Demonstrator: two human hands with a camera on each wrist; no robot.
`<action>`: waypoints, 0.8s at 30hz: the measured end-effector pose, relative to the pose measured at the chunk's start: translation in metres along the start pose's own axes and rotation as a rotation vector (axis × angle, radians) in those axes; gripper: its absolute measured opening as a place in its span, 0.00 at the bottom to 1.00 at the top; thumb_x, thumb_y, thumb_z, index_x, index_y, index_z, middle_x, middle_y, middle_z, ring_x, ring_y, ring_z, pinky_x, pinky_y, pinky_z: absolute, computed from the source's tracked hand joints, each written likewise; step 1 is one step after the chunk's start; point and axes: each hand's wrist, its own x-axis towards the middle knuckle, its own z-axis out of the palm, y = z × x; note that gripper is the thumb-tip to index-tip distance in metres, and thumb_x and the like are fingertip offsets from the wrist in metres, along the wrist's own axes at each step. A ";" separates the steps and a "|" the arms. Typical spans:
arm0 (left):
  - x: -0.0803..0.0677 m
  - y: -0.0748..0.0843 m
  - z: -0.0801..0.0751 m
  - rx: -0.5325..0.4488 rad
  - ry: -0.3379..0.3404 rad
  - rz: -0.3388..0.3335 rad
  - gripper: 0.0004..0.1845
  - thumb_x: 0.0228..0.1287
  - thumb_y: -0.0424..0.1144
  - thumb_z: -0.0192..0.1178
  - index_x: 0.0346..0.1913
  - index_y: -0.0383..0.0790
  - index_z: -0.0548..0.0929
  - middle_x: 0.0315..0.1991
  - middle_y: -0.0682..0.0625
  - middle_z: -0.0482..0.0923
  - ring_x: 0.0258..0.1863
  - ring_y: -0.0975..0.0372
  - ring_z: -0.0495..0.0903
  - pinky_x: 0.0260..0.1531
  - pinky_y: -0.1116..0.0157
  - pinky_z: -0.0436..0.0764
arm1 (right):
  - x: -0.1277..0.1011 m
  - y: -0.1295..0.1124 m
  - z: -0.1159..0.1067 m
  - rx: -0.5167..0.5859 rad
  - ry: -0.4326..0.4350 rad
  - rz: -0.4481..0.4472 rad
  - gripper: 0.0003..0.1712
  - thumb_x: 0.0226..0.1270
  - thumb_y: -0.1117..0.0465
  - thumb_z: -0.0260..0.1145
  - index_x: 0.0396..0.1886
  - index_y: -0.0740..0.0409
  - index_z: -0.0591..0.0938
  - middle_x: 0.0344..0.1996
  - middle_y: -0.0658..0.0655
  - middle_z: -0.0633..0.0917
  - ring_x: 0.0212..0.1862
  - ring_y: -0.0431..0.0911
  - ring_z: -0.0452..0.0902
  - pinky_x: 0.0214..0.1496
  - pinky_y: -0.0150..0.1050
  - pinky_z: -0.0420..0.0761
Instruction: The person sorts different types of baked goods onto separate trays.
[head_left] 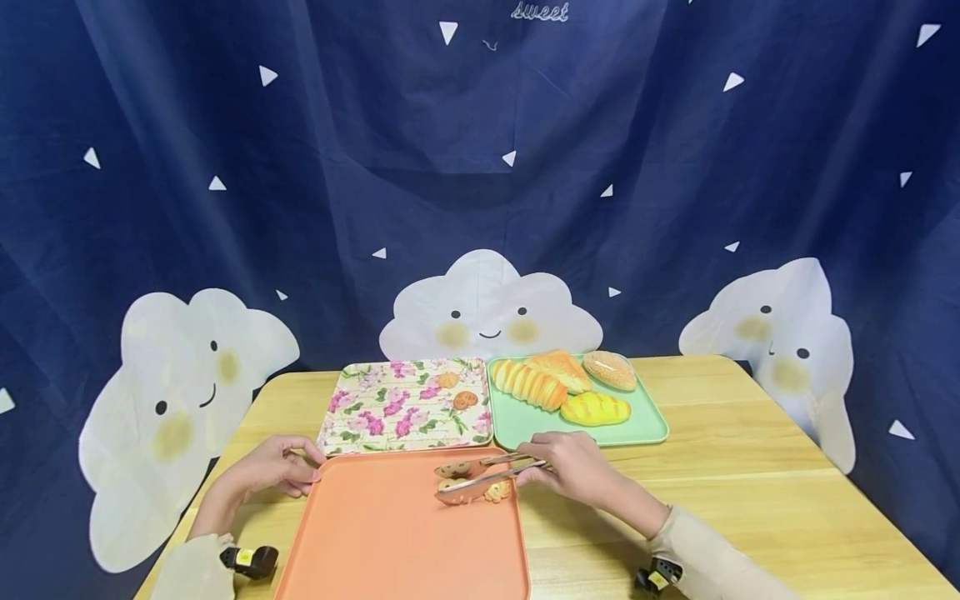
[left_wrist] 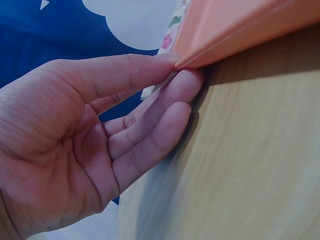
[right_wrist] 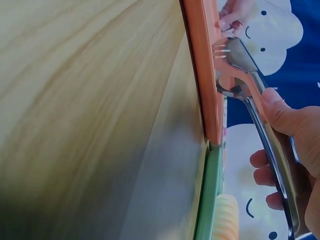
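My right hand (head_left: 570, 468) grips metal tongs (right_wrist: 270, 145), their ends apart over the right rear part of the orange tray (head_left: 397, 533). Small cookies lie around the tong ends, among them a pale, ridged cookie (head_left: 497, 491); the tongs partly cover the others. I cannot tell whether the tongs hold a cookie. At the tray's rear left corner, my left hand (head_left: 281, 467) pinches the rim between thumb and finger. Its other fingers (left_wrist: 155, 135) curve loosely beneath, as the left wrist view shows.
Behind the orange tray lies a floral tray (head_left: 360, 400) with a light cookie (head_left: 447, 380) and a brown cookie (head_left: 465, 401). Beside it, a green tray (head_left: 525, 432) holds several breads, including a ridged loaf (head_left: 528, 384) and a yellow bun (head_left: 596, 408). A dark blue curtain (head_left: 420, 208) hangs behind the wooden table (head_left: 750, 475).
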 end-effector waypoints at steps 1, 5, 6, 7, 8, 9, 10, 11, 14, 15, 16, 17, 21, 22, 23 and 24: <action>0.000 0.000 0.000 0.000 0.000 -0.001 0.18 0.66 0.31 0.65 0.51 0.19 0.77 0.29 0.48 0.85 0.27 0.61 0.86 0.30 0.61 0.88 | 0.000 -0.001 0.000 -0.002 0.003 -0.001 0.18 0.50 0.44 0.78 0.37 0.48 0.89 0.20 0.41 0.76 0.21 0.29 0.58 0.21 0.21 0.43; 0.000 0.000 0.000 0.001 -0.001 -0.003 0.18 0.66 0.31 0.64 0.52 0.19 0.77 0.29 0.48 0.85 0.27 0.61 0.85 0.30 0.62 0.88 | 0.001 -0.003 0.000 -0.004 0.008 -0.005 0.17 0.50 0.44 0.78 0.35 0.47 0.89 0.19 0.41 0.75 0.21 0.29 0.56 0.21 0.21 0.42; 0.000 0.000 0.000 0.001 -0.001 -0.003 0.18 0.66 0.30 0.64 0.52 0.19 0.77 0.29 0.48 0.86 0.27 0.61 0.85 0.30 0.62 0.88 | 0.002 -0.004 0.000 -0.002 0.008 -0.007 0.17 0.50 0.44 0.78 0.35 0.47 0.89 0.19 0.41 0.75 0.21 0.29 0.56 0.21 0.21 0.42; 0.000 0.000 0.000 0.002 -0.001 -0.003 0.18 0.66 0.30 0.64 0.52 0.19 0.77 0.29 0.48 0.86 0.27 0.61 0.85 0.30 0.62 0.88 | 0.002 -0.004 0.000 0.003 0.009 -0.007 0.16 0.50 0.44 0.78 0.35 0.47 0.88 0.19 0.41 0.74 0.21 0.28 0.56 0.21 0.21 0.42; 0.000 0.000 0.000 0.003 -0.001 -0.002 0.18 0.66 0.30 0.64 0.52 0.19 0.77 0.29 0.48 0.86 0.27 0.61 0.85 0.30 0.62 0.88 | 0.002 -0.005 0.000 0.005 0.008 -0.006 0.16 0.50 0.44 0.78 0.35 0.47 0.88 0.19 0.41 0.74 0.21 0.28 0.55 0.21 0.21 0.42; 0.000 -0.001 -0.001 0.003 -0.001 0.000 0.18 0.66 0.30 0.64 0.52 0.19 0.77 0.30 0.48 0.86 0.27 0.61 0.85 0.30 0.62 0.88 | 0.003 -0.006 0.000 0.009 0.009 -0.007 0.16 0.51 0.44 0.78 0.35 0.46 0.88 0.18 0.40 0.74 0.21 0.28 0.55 0.20 0.21 0.42; 0.000 -0.001 -0.001 0.004 -0.001 0.001 0.18 0.66 0.31 0.64 0.52 0.19 0.77 0.30 0.47 0.86 0.27 0.61 0.86 0.30 0.62 0.88 | 0.003 -0.006 0.000 0.011 0.013 -0.009 0.16 0.51 0.44 0.77 0.35 0.46 0.89 0.18 0.40 0.74 0.21 0.28 0.54 0.21 0.21 0.42; 0.001 -0.002 -0.001 0.004 -0.002 0.001 0.18 0.66 0.31 0.64 0.52 0.19 0.77 0.30 0.47 0.86 0.28 0.61 0.86 0.31 0.61 0.88 | 0.004 -0.007 -0.001 0.009 0.018 -0.013 0.16 0.53 0.43 0.77 0.35 0.46 0.89 0.18 0.40 0.74 0.21 0.28 0.54 0.21 0.21 0.41; 0.002 -0.004 -0.001 0.005 -0.002 0.002 0.18 0.66 0.31 0.64 0.52 0.19 0.77 0.30 0.48 0.86 0.28 0.61 0.86 0.31 0.61 0.89 | 0.006 -0.007 -0.001 0.002 0.041 -0.022 0.16 0.57 0.41 0.74 0.36 0.46 0.89 0.19 0.40 0.73 0.20 0.27 0.53 0.21 0.21 0.40; 0.002 -0.004 -0.001 0.004 -0.003 0.002 0.18 0.66 0.31 0.64 0.52 0.19 0.77 0.30 0.48 0.86 0.28 0.61 0.85 0.31 0.61 0.89 | 0.007 -0.008 -0.002 -0.001 0.051 -0.026 0.17 0.59 0.40 0.72 0.37 0.45 0.89 0.19 0.40 0.73 0.20 0.27 0.53 0.21 0.21 0.39; 0.002 -0.004 -0.001 0.004 -0.002 0.002 0.18 0.66 0.31 0.64 0.52 0.19 0.77 0.30 0.48 0.86 0.28 0.61 0.85 0.31 0.61 0.89 | 0.009 -0.008 -0.002 -0.005 0.061 -0.029 0.17 0.61 0.39 0.71 0.37 0.45 0.89 0.18 0.40 0.73 0.20 0.27 0.53 0.22 0.21 0.39; 0.002 -0.004 -0.001 0.003 -0.001 0.000 0.18 0.66 0.31 0.64 0.52 0.19 0.77 0.30 0.48 0.86 0.28 0.61 0.85 0.31 0.61 0.89 | 0.010 -0.008 -0.003 -0.007 0.071 -0.029 0.18 0.63 0.38 0.68 0.37 0.45 0.89 0.19 0.39 0.73 0.20 0.27 0.54 0.22 0.21 0.38; 0.000 -0.001 0.000 0.001 0.000 -0.004 0.18 0.65 0.31 0.64 0.52 0.19 0.77 0.29 0.49 0.86 0.28 0.61 0.85 0.31 0.62 0.88 | 0.020 -0.009 -0.006 -0.031 0.103 -0.030 0.25 0.71 0.33 0.58 0.36 0.45 0.89 0.18 0.40 0.74 0.19 0.28 0.56 0.23 0.20 0.37; 0.000 -0.001 0.000 0.002 -0.001 -0.003 0.18 0.65 0.31 0.64 0.51 0.19 0.77 0.29 0.49 0.86 0.28 0.61 0.85 0.32 0.62 0.88 | 0.022 -0.008 -0.007 -0.037 0.110 -0.029 0.26 0.72 0.33 0.56 0.36 0.45 0.89 0.18 0.40 0.74 0.19 0.28 0.57 0.23 0.20 0.38; -0.001 0.000 0.000 0.001 0.001 -0.009 0.18 0.65 0.31 0.65 0.51 0.20 0.78 0.29 0.49 0.86 0.28 0.61 0.85 0.32 0.62 0.88 | 0.025 -0.008 -0.007 -0.046 0.115 -0.024 0.27 0.72 0.33 0.55 0.36 0.45 0.89 0.18 0.41 0.74 0.19 0.29 0.58 0.23 0.21 0.38; -0.001 0.000 0.001 0.001 0.001 -0.014 0.17 0.65 0.31 0.65 0.51 0.21 0.78 0.29 0.49 0.86 0.28 0.61 0.85 0.32 0.61 0.88 | 0.029 -0.008 -0.007 -0.054 0.118 -0.016 0.26 0.71 0.33 0.56 0.36 0.45 0.89 0.19 0.41 0.75 0.19 0.29 0.60 0.22 0.21 0.38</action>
